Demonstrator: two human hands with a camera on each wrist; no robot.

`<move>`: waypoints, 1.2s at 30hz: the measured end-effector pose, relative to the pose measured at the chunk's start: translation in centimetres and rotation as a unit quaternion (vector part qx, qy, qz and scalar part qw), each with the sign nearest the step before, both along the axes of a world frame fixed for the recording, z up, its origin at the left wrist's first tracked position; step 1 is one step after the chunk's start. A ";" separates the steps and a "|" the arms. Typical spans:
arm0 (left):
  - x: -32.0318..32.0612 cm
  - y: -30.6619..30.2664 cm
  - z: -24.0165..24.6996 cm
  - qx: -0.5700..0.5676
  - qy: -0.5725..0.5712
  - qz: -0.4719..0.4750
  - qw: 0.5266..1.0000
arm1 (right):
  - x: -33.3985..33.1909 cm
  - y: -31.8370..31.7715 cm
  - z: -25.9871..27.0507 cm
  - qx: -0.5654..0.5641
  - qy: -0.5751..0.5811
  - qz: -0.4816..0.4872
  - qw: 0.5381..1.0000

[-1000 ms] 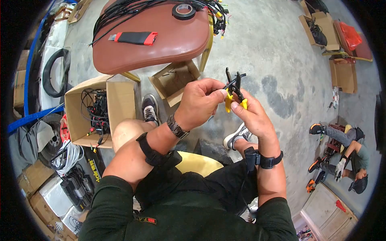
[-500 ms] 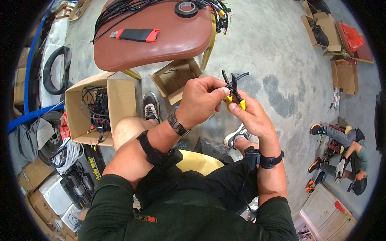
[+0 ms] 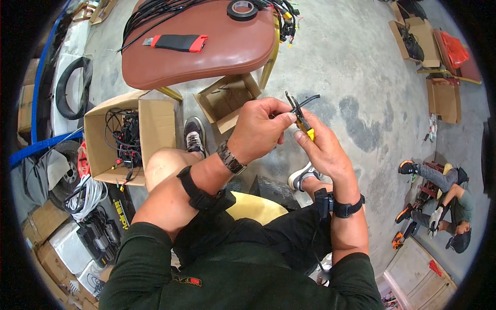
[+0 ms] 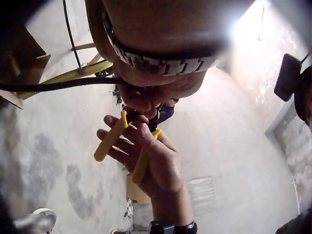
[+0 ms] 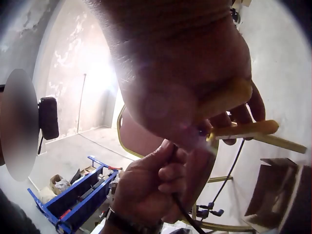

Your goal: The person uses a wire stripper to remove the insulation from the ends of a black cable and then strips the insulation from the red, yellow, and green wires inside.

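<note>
In the head view my left hand (image 3: pixel 262 129) pinches a black cable (image 3: pixel 311 98) between thumb and fingers. My right hand (image 3: pixel 328 147) grips pliers with yellow handles (image 3: pixel 310 134), their dark jaws angled up beside the cable. The two hands are close together. The left wrist view shows both yellow handles (image 4: pixel 111 142) spread apart in the right hand (image 4: pixel 165 163), with the black cable (image 4: pixel 63 86) running off to the left. In the right wrist view the left hand (image 5: pixel 148 183) holds the cable below the right palm.
A red-brown chair (image 3: pixel 206 62) holds a black and red knife (image 3: pixel 178 43), a tape roll (image 3: pixel 242 10) and bundled cables. Cardboard boxes stand below it, one (image 3: pixel 153 129) with wiring inside. Another person (image 3: pixel 449 199) sits at the far right.
The pliers' jaws have drawn closer together and turned slightly, and more of the cable shows beyond them. The head view has shifted slightly.
</note>
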State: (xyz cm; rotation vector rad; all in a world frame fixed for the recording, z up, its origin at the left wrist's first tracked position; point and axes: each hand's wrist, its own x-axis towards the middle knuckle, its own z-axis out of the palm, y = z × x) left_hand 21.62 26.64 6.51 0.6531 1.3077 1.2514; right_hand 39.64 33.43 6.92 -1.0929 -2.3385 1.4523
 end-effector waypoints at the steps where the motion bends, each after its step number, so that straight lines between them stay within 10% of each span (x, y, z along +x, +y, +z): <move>1: 0.0 0.0 0.1 0.004 0.007 0.001 1.000 | -0.1 -0.1 0.0 0.031 0.004 0.000 1.000; 36: -0.9 -0.5 -0.1 0.205 0.188 -0.148 0.949 | -0.3 0.1 3.2 0.110 0.028 0.053 0.992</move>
